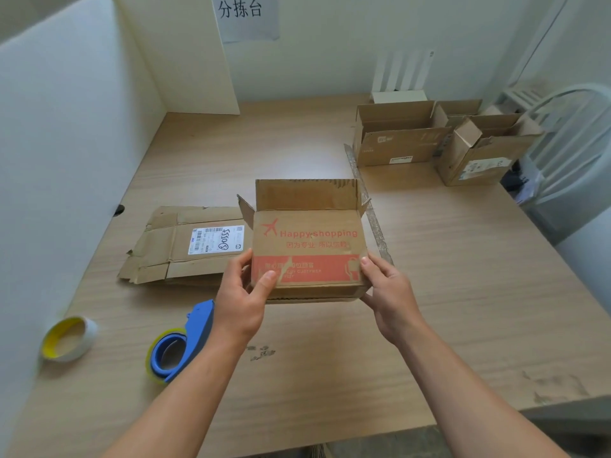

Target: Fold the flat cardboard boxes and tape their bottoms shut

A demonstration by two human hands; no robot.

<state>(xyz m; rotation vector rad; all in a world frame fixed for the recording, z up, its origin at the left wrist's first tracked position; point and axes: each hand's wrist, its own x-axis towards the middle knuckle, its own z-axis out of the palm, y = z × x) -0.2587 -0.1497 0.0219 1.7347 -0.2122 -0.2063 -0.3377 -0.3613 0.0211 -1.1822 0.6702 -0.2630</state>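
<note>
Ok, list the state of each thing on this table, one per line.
Printed box: folded up, flaps open, held at both sides.
Left hand: grips the printed box.
Right hand: grips the printed box.
Flat cardboard: lying unfolded.
Tape dispenser: lying untouched.
Tape roll: lying untouched.
Far boxes: folded up, tops open.

You are at a parcel sorting station: the wall sign point(246, 18) reads 分拣台; labelled cartons point(400, 140) occupy the tabletop's point(463, 292) far right corner.

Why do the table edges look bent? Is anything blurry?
Head view: the wide-angle lens bows the table edges; the printed box, held by the left hand and right hand, is sharp; the yellow-cored tape roll at left is blurred; lighting soft, no glare.
</note>
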